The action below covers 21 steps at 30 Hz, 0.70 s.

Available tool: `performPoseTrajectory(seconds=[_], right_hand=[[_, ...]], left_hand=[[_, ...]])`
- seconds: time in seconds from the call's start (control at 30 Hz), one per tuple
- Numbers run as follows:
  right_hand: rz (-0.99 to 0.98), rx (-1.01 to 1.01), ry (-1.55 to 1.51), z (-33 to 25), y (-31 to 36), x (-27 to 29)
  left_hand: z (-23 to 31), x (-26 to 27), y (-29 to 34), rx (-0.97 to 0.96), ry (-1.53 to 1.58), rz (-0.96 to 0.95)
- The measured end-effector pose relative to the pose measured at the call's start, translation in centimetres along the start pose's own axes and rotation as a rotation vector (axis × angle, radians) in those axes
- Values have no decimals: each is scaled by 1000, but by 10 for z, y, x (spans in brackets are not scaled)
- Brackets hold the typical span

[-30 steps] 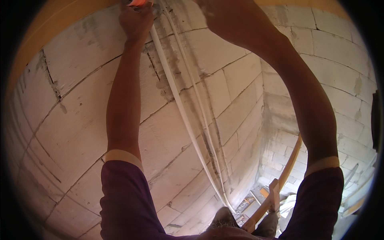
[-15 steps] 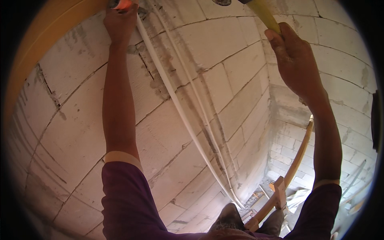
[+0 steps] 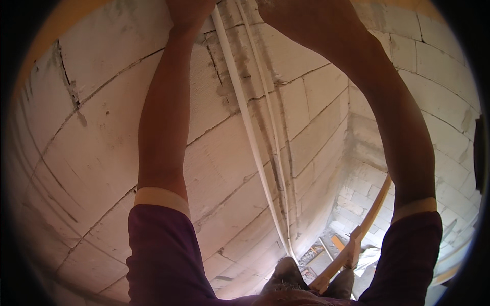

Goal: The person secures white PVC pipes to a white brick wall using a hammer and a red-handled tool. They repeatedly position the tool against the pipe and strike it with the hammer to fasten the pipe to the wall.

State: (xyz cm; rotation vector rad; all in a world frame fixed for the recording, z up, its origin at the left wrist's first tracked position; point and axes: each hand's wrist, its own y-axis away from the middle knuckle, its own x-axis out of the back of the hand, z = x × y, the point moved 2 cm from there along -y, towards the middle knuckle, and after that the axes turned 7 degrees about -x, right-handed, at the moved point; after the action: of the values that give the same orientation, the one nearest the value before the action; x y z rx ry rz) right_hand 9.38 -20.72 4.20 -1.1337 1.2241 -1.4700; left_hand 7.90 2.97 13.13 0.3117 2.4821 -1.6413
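Two bare arms in dark purple short sleeves with pale cuffs reach up along a wall of large, pale blocks (image 3: 102, 132) with dark, uneven joints. The left hand (image 3: 191, 11) is cut off at the top of the view, its fingers out of sight, so I cannot tell whether it is open, closed or gripping something. The right hand (image 3: 298, 15) is also cut off there; its grip cannot be told either.

Nearest to the left hand, just to its right, is a straight, thick white pipe (image 3: 246, 115). It slants from near that hand down the wall to the wall's bottom edge. Beside it, on the side toward the right hand, runs a thinner white pipe (image 3: 278, 153); the two draw together near the floor. Grey smears streak the blocks alongside them.

A second pale block wall (image 3: 444, 76) meets the first at a corner on the right. A smooth, flat orange-tan band (image 3: 56, 35) borders the upper left edge of the first wall. Far below, near the foot of the corner, a long brown wooden strip (image 3: 375, 204) passes a short upright wooden piece (image 3: 353, 247), with a crumpled whitish sheet (image 3: 367, 260) just beyond.
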Motion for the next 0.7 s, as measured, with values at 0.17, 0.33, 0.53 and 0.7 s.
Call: performPoseTrajectory(seconds=[0.17,0.33,0.53,0.7], right_hand=[[-20,17,240,9,-16,-19],[40,87,153,-2,-23,-13],[56,11,261,-3,-17,-4],[-18,80,342,57,-21,-27]], left_hand=[[-42,-27,10,-249,-385,-76],[-7,9,-6,-12,-241,45],[-15,-2,2,94,-190,-61],[-10,-11,5,52,-314,-72]])
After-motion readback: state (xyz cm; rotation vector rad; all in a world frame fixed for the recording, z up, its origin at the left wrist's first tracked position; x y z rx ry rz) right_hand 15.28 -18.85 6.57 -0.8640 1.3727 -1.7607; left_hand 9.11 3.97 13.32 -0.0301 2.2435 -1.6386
